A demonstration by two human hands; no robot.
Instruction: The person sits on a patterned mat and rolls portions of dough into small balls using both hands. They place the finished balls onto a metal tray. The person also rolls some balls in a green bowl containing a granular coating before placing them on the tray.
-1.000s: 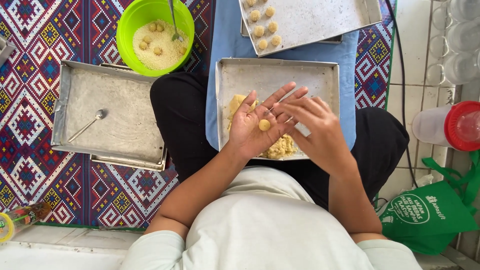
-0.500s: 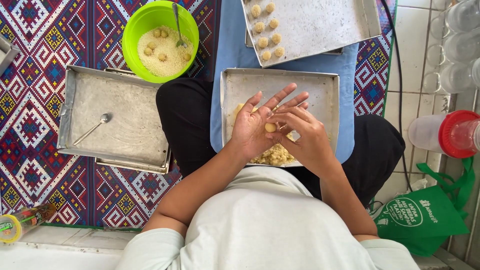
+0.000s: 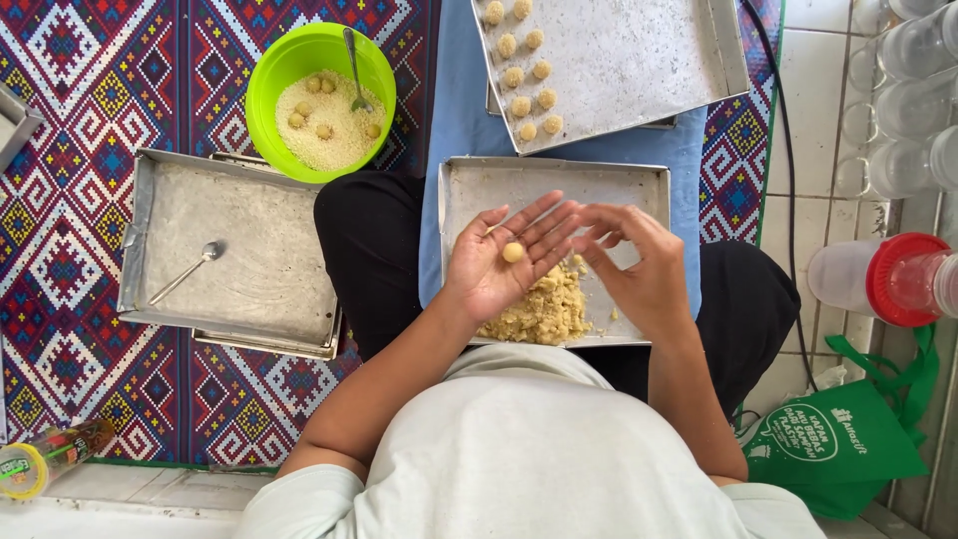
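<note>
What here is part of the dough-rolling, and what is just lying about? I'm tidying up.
In use:
left hand with dough ball
right hand
dough pile in lap tray
ball tray
green bowl

Lying about:
spoon in left tray
red-lidded jar
green bag

Left hand (image 3: 499,265) lies palm up, fingers spread; right hand (image 3: 639,265) arches beside it, palm down.

**Pale top, black trousers**

Clad in a loose, pale grey-white short-sleeved top, sleeves ending above the elbows. Black trousers over both legs. Bare forearms; left hand (image 3: 496,262) and right hand (image 3: 639,268) ungloved, without rings or a watch.
</note>
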